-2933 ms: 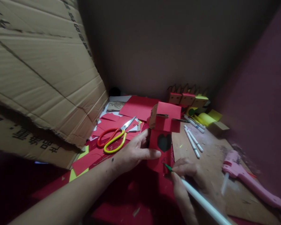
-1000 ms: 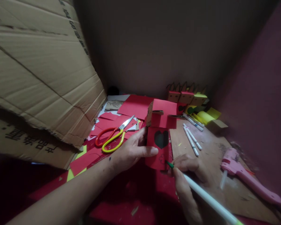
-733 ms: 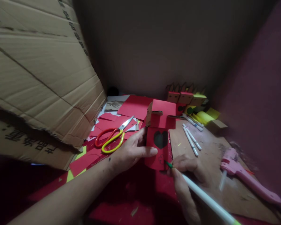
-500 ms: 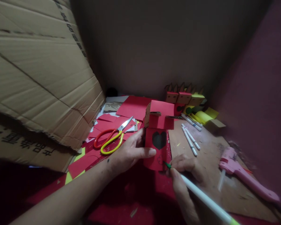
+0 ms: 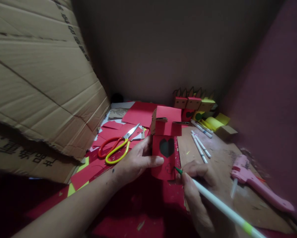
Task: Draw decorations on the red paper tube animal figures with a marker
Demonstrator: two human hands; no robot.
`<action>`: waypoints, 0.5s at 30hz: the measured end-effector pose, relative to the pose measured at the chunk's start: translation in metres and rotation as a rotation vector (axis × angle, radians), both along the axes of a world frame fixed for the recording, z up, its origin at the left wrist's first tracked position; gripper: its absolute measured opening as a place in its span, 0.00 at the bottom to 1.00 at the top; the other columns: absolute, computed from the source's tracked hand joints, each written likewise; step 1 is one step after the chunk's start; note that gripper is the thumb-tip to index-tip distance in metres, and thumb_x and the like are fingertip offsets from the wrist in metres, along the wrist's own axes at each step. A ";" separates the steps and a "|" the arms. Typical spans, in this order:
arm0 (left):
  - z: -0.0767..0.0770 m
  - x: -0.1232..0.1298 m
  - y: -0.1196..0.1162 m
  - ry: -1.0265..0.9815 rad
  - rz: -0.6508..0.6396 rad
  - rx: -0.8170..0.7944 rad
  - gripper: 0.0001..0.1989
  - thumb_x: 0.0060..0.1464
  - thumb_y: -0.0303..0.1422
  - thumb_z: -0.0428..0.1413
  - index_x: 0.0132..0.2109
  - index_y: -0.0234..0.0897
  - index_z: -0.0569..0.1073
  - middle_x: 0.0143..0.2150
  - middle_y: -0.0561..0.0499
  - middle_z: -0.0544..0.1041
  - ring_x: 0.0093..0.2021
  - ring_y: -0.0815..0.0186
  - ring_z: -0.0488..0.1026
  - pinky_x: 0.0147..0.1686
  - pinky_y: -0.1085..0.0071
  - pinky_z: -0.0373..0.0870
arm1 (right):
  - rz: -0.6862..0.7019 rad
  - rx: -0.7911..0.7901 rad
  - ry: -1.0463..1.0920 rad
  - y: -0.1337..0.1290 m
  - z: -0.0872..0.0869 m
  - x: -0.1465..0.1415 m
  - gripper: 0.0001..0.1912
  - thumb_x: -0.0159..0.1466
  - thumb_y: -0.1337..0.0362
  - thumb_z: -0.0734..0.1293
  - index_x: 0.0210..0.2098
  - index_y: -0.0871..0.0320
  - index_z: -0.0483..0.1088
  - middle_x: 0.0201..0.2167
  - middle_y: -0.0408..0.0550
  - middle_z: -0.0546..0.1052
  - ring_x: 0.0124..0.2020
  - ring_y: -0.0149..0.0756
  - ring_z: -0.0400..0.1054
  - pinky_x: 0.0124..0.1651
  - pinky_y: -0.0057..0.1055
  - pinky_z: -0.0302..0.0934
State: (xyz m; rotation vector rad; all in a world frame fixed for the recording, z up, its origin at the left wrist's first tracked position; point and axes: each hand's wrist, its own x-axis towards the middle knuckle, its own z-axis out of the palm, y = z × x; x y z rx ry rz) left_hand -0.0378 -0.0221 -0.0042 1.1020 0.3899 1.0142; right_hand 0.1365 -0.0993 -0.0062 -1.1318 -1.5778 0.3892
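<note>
My left hand [image 5: 143,160] is wrapped round a red paper figure [image 5: 160,172], its thumb lying across the front. The figure has a red body with a dark heart drawn on it and a boxy red and cardboard head on top. Below the heart is a small outlined flower shape. In my right hand [image 5: 198,185] is a white felt-tip pen [image 5: 220,205] with a green tip. That tip is at the right side of the small drawing; whether it touches the paper I cannot tell.
Red-and-yellow-handled scissors [image 5: 116,148] lie on red paper sheets at left. A large cardboard panel [image 5: 44,76] leans beyond. Several white pens [image 5: 200,145] and a pink glue gun [image 5: 252,183] lie at right. Small cardboard figures [image 5: 193,102] stand at the back.
The small outline under the heart has gained lines on its right side. The pen tip has shifted slightly up. My left hand keeps its hold on the figure.
</note>
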 end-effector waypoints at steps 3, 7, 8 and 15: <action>-0.001 0.000 0.000 0.000 0.009 0.003 0.23 0.48 0.31 0.69 0.52 0.38 0.74 0.52 0.43 0.78 0.55 0.50 0.74 0.56 0.55 0.67 | 0.019 -0.020 0.065 0.001 -0.002 -0.001 0.06 0.70 0.65 0.64 0.35 0.52 0.67 0.24 0.36 0.71 0.15 0.25 0.62 0.17 0.22 0.58; -0.001 0.000 0.001 -0.007 -0.009 0.016 0.23 0.49 0.31 0.68 0.53 0.38 0.74 0.52 0.43 0.79 0.55 0.50 0.75 0.55 0.55 0.68 | 0.040 -0.007 0.079 0.000 -0.003 -0.001 0.06 0.70 0.65 0.64 0.35 0.52 0.67 0.26 0.37 0.72 0.15 0.24 0.61 0.17 0.22 0.57; -0.001 0.000 0.001 -0.007 -0.009 0.018 0.23 0.49 0.31 0.68 0.53 0.38 0.74 0.52 0.43 0.79 0.55 0.50 0.75 0.55 0.55 0.68 | 0.040 0.006 0.067 -0.001 -0.003 -0.001 0.06 0.71 0.66 0.64 0.35 0.52 0.67 0.26 0.37 0.71 0.15 0.24 0.62 0.18 0.22 0.58; 0.000 0.001 -0.001 -0.011 0.005 0.003 0.25 0.48 0.31 0.68 0.54 0.36 0.73 0.53 0.40 0.78 0.56 0.48 0.74 0.55 0.54 0.68 | 0.032 0.087 -0.026 -0.001 0.001 -0.002 0.06 0.70 0.69 0.63 0.38 0.51 0.66 0.28 0.36 0.72 0.19 0.24 0.68 0.24 0.19 0.64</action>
